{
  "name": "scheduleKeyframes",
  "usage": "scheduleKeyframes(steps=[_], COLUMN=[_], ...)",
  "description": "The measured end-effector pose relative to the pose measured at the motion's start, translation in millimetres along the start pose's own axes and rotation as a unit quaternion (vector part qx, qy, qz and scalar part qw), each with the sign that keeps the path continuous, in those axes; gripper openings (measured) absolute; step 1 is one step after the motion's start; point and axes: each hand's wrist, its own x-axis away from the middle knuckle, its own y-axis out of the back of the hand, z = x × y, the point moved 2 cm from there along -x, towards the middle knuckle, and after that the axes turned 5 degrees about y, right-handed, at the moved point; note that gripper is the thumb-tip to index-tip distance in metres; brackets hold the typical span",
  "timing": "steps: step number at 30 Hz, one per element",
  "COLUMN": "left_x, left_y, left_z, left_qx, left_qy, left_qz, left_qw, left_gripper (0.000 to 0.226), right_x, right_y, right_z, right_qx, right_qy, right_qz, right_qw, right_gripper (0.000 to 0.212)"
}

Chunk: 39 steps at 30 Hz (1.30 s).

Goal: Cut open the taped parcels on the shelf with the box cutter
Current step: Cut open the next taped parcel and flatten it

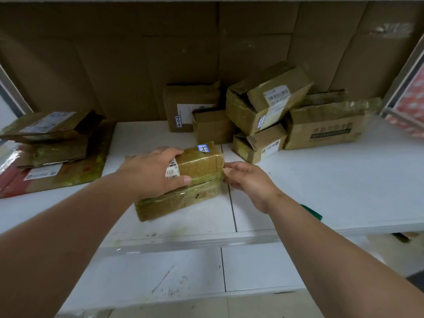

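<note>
A small brown taped parcel point(197, 180) lies near the front middle of the white shelf point(321, 175), wrapped in glossy clear tape, with a white label and a blue sticker on top. My left hand point(149, 171) presses down on its left half, fingers and thumb wrapped over the top. My right hand point(247, 180) is at the parcel's right end, and its fingertips pinch the taped edge there. A green object point(312, 212), which may be the box cutter, lies on the shelf. My right forearm hides most of it.
Several opened cardboard boxes point(263, 106) are piled at the back middle and right. Flat taped parcels point(50, 143) are stacked at the left end. Cardboard sheets line the back wall. A lower white shelf point(183, 271) sits below the front edge.
</note>
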Motion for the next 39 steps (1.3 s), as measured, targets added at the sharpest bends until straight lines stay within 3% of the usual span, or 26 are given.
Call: scheduleKeyframes(steps=[6,14,17,19,21,23,26,33,36,39], left_x=[-5,-3,-4,-4,-4,-4,-3,-1,-1,-1], left_y=[-1,2,3,3,4,4,4,3,3,3], left_z=[0,-4,-5,-6,-7,-7,-9,-11,-11,-12], left_qx=[0.010,0.017,0.021,0.019,0.018,0.025,0.041,0.048,0.051,0.049], left_qy=[-0.013,0.009,0.021,0.026,0.030,0.032,0.035,0.033,0.036,0.051], left_qz=[0.010,0.022,0.029,0.035,0.039,0.039,0.036,0.040,0.041,0.039], left_qw=[1.000,1.000,0.999,0.999,0.999,0.998,0.998,0.997,0.997,0.997], left_gripper=[0.090,0.089,0.087,0.086,0.086,0.085,0.083,0.081,0.083,0.087], right_x=[1,0,6,8,9,11,15,19,20,21], right_y=[-1,13,22,31,43,56,67,73,71,67], right_z=[-12,-12,-9,-9,-13,-19,-25,-20,-21,-17], right_qx=[0.056,0.178,0.284,0.404,0.515,0.557,0.571,0.558,0.567,0.518], right_qy=[0.023,0.052,0.093,0.121,0.087,0.006,-0.041,-0.012,-0.004,0.028], right_qz=[0.019,-0.061,-0.095,-0.132,-0.140,-0.107,-0.072,-0.002,-0.007,-0.049], right_qw=[0.998,0.981,0.950,0.897,0.841,0.824,0.817,0.830,0.824,0.854], right_gripper=[0.015,0.012,0.016,0.021,0.031,0.043,0.052,0.033,0.032,0.020])
